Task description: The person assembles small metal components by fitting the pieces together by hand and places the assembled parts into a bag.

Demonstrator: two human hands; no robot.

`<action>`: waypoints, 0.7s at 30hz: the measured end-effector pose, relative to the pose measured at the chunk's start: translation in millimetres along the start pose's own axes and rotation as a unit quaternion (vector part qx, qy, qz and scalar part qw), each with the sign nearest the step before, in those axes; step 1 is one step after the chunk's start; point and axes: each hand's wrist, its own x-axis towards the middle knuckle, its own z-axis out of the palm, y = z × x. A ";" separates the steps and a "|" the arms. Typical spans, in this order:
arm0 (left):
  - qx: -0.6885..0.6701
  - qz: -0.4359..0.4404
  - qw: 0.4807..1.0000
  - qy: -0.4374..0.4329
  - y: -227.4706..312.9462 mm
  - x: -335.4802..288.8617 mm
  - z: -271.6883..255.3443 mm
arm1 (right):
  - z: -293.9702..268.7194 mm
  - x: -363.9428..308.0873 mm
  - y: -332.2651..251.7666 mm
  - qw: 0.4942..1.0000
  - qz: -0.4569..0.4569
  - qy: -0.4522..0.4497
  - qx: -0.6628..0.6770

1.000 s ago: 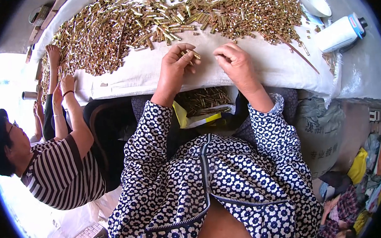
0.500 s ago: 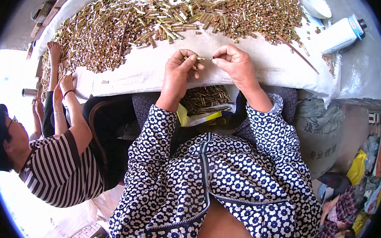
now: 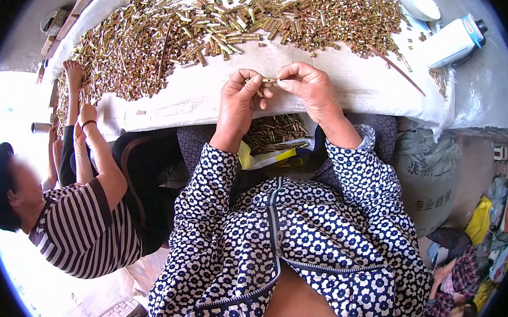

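Observation:
Above the near edge of the cloth-covered table, my left hand pinches a small brass-coloured metal piece between thumb and fingers. My right hand is closed at the piece's other end, thumb against forefinger; whatever small part sits in that pinch is hidden. Both hands meet at the piece. On my lap, below the hands, a bag with white and yellow sides holds many long brass-coloured pieces. Farther off, longer brass pieces lie loose on the table.
Heaps of small brass parts cover the table's left, with another heap at right. A thin brown stick, a white bottle and a white bowl lie at right. A co-worker in a striped shirt sits at left.
My right hand has moved slightly left, closing the gap to the brass piece in my left hand. The co-worker's hands at the left have shifted a little.

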 end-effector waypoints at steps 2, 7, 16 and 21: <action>-0.016 0.015 1.000 -0.010 0.5 -1.4 1.0 | -0.3 -0.2 -1.0 1.000 0.009 -0.002 0.027; 0.009 0.033 0.999 -0.008 0.1 -4.0 0.7 | 1.5 -2.8 -5.3 1.000 -0.004 -0.009 -0.003; 0.391 0.073 0.917 0.017 -15.7 2.9 4.3 | 0.9 -2.6 -6.7 0.904 -0.174 -0.019 -0.390; 0.570 0.290 0.769 -0.022 -22.9 5.2 15.9 | -10.7 -1.7 -8.7 0.876 -0.165 -0.005 -0.453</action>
